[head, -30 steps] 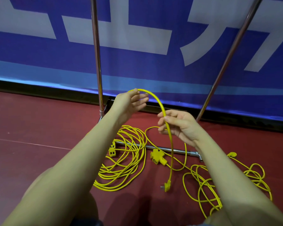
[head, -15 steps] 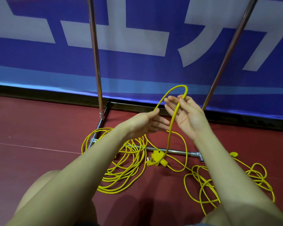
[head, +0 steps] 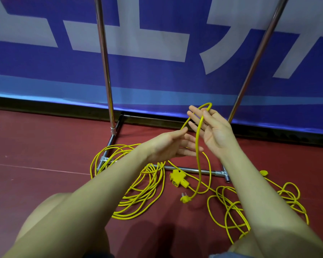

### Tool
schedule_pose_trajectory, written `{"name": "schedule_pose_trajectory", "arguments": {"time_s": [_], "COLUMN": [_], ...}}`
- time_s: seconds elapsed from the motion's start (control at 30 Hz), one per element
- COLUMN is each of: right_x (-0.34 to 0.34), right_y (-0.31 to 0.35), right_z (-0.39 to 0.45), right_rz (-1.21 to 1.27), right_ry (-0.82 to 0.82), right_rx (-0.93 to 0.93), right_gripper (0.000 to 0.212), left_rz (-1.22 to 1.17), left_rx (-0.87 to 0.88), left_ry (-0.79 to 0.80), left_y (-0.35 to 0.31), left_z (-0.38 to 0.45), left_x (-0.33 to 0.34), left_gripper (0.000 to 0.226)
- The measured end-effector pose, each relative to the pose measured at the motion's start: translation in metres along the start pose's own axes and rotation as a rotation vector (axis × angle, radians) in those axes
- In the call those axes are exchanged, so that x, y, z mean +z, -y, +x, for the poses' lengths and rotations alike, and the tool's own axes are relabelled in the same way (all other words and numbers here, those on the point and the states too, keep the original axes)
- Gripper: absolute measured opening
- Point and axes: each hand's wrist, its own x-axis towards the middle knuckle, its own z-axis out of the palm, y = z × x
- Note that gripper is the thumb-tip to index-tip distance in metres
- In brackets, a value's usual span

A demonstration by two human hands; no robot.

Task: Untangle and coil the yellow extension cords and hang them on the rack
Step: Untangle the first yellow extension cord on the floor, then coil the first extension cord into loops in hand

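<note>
First loop only just started; nearly all the cord is on the floor.

Nearest, loose yellow extension cords [head: 147, 189] sprawl tangled across the red floor [head: 35, 146], plug [head: 185, 198] dangling at floor level. Above them the left hand [head: 168, 146], fingers loosely spread, feeds cord to the right hand [head: 211, 131], whose open fingers carry one draped loop. Beyond, the rack [head: 104, 71] seems to hold nothing yet.

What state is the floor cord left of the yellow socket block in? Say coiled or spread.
Loosely coiled: the cord lies in overlapping loops on the floor, partly across the rack base.

Blue banner [head: 157, 81], dark red floor [head: 35, 146]
</note>
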Motion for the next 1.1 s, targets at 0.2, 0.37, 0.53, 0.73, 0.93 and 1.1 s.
{"name": "schedule_pose_trajectory", "arguments": {"time_s": [0.2, 0.37, 0.53, 0.73, 0.93, 1.1], "right_x": [-0.003, -0.015, -0.007, 0.002, -0.002, -0.001], "right_y": [-0.001, -0.014, -0.019, -0.015, -0.012, -0.007], "right_z": [0.004, 0.01, 0.009, 0.0, 0.004, 0.001], "right_rz": [-0.212, -0.622, -0.714, -0.476, -0.29, -0.201], "right_ry": [-0.148, -0.38, -0.051, 0.165, 0.098, 0.121], "right_rx": [0.017, -0.057, -0.022, 0.092, 0.067, 0.059], "right_gripper": [0.017, 0.021, 0.015, 0.024, 0.023, 0.021], "left_rz": [0.02, 0.102, 0.132, 0.092, 0.187, 0.025], "left_rx": [0.204, 0.259, 0.258, 0.43, 0.385, -0.025], "left_ry": [-0.224, -0.292, -0.321, -0.649, -0.799, -0.481], "left_y": [-0.012, -0.023, -0.032, -0.035, -0.034, -0.029], "left_z": [-0.006, -0.014, -0.018, -0.023, -0.022, -0.02], "left_x": [-0.002, -0.013, -0.023, -0.03, -0.026, -0.011], "left_gripper": [0.025, 0.029, 0.027, 0.009, 0.038, 0.071]}}
